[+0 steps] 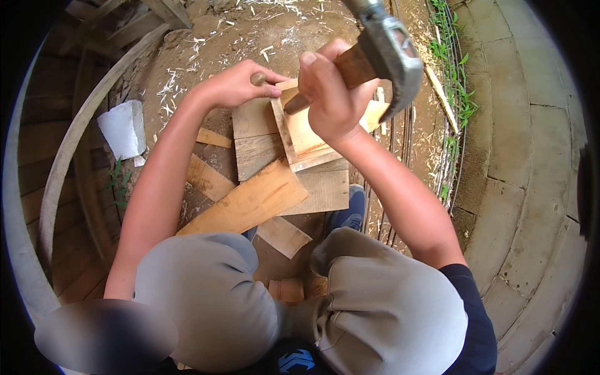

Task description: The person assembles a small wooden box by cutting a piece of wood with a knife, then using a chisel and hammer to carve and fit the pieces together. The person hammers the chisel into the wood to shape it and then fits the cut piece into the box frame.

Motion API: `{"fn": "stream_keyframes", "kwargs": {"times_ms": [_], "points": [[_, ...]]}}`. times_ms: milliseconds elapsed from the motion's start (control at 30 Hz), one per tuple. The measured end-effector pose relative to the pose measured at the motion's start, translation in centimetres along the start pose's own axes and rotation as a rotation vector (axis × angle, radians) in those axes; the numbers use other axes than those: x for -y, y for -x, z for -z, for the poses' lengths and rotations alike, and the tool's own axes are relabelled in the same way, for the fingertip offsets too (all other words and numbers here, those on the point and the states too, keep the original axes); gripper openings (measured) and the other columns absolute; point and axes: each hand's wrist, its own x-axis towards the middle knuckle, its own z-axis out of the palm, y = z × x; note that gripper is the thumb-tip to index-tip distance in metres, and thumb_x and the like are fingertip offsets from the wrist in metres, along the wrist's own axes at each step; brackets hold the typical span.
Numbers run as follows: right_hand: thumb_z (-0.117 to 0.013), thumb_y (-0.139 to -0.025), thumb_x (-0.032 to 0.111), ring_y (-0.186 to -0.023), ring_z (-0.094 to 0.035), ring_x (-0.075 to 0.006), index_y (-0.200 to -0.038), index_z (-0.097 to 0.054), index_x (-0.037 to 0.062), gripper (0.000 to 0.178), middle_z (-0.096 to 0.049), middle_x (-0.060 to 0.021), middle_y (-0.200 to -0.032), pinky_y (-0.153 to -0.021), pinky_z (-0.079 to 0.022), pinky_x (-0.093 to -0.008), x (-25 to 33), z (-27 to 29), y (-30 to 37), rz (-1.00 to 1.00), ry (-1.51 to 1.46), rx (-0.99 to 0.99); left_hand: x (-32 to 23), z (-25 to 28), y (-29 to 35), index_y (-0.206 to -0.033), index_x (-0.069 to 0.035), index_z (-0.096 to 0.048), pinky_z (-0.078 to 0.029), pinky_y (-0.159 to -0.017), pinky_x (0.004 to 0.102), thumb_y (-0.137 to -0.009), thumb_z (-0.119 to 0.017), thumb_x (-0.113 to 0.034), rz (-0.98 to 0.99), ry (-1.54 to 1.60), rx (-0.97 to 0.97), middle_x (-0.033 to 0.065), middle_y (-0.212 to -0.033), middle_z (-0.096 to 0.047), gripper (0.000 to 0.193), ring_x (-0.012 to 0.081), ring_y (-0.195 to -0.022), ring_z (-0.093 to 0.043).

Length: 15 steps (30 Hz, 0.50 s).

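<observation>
My right hand (337, 94) is wrapped round the wooden handle of a claw hammer (394, 53), its steel head raised and the claw curving down on the right. Below the hammer, a shallow open wooden box (285, 134) rests tilted on boards. At its far left corner my left hand (240, 84) is closed, with thumb and fingertips against the rim. A rounded brown end, like that of a wooden handle (257, 79), shows between thumb and fingers; the rest of it is hidden. My right hand and the hammer cover part of the box.
Flat boards (256, 153) lie under the box, and a longer loose plank (250, 199) slants towards my knees. A white block (123, 129) stands at left by a curved wooden frame (81, 125). Wood shavings litter the dirt ground (231, 37); stone paving (512, 144) runs along the right.
</observation>
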Motion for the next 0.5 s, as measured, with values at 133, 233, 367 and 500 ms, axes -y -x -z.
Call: {"fn": "stream_keyframes", "kwargs": {"times_ms": [133, 233, 367, 500], "points": [[-0.061, -0.093, 0.002, -0.044, -0.039, -0.0071, -0.07, -0.045, 0.0054, 0.028, -0.044, 0.0012, -0.054, -0.041, -0.029, -0.0264, -0.2, -0.4, -1.2, 0.008, 0.04, 0.017, 0.1, -0.2, -0.1, -0.129, -0.015, -0.071, -0.042, -0.11, 0.0452, -0.092, -0.074, -0.039, 0.022, 0.039, -0.025, 0.0143, -0.129, -0.07, 0.045, 0.0277, -0.124, -0.061], [-0.056, -0.098, 0.008, -0.043, -0.038, -0.0087, -0.071, -0.045, 0.0073, 0.029, -0.042, 0.0008, -0.054, -0.041, -0.031, -0.0277, 0.5, 0.4, -2.5, 0.015, 0.102, -0.014, 0.6, -0.5, -0.3, -0.131, -0.015, -0.071, -0.042, -0.112, 0.0469, -0.091, -0.074, -0.037, 0.012, 0.042, -0.053, 0.0144, -0.131, -0.07, 0.046, 0.0281, -0.126, -0.06], [-0.048, -0.099, 0.013, -0.043, -0.027, -0.01, -0.067, -0.04, 0.0107, 0.034, -0.031, 0.0023, -0.053, -0.041, -0.03, -0.0294, 4.2, 4.3, -4.9, -0.122, -0.172, -0.041, 0.7, -1.0, -0.3, -0.137, -0.023, -0.067, -0.036, -0.119, 0.0535, -0.091, -0.073, -0.038, 0.044, 0.016, -0.058, 0.0129, -0.138, -0.066, 0.048, 0.0306, -0.135, -0.056], [-0.047, -0.097, 0.009, -0.042, -0.026, -0.0086, -0.066, -0.038, 0.0129, 0.032, -0.031, 0.0029, -0.053, -0.039, -0.026, -0.0286, 1.2, 6.1, -2.2, -0.073, 0.01, -0.069, 0.5, -0.8, -0.7, -0.136, -0.023, -0.068, -0.035, -0.118, 0.0551, -0.092, -0.072, -0.038, 0.002, 0.041, -0.021, 0.013, -0.138, -0.066, 0.047, 0.0309, -0.134, -0.056]]}}
